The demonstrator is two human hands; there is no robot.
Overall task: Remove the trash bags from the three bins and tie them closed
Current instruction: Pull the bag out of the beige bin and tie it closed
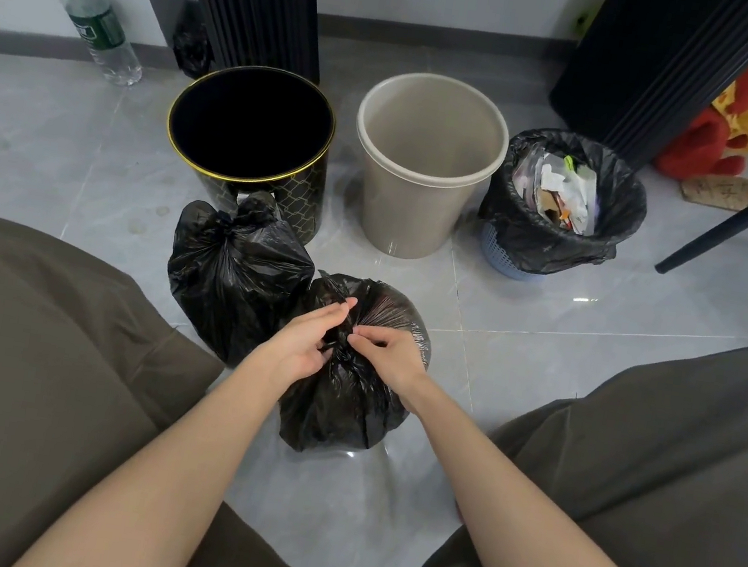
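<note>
A knotted bag (pixel 236 282) is seen before the emptied black bin (pixel 298 206). Beside it, the gathered neck of a second bag (pixel 342 417) is pinched by the left hand (pixel 299 345) and right hand (pixel 393 354), fingers curled on the plastic. The film could be torn, or the knot left slack, by uneven pulling. Past the empty beige bin (pixel 412 211), the third bag (pixel 542 245) is not yet lifted from the blue bin (pixel 500 256). Its heaped paper could be spilled.

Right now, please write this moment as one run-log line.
step: knotting black plastic trash bag | left hand: pinches its neck | right hand: pinches its neck | blue mesh bin: liner not removed
</note>
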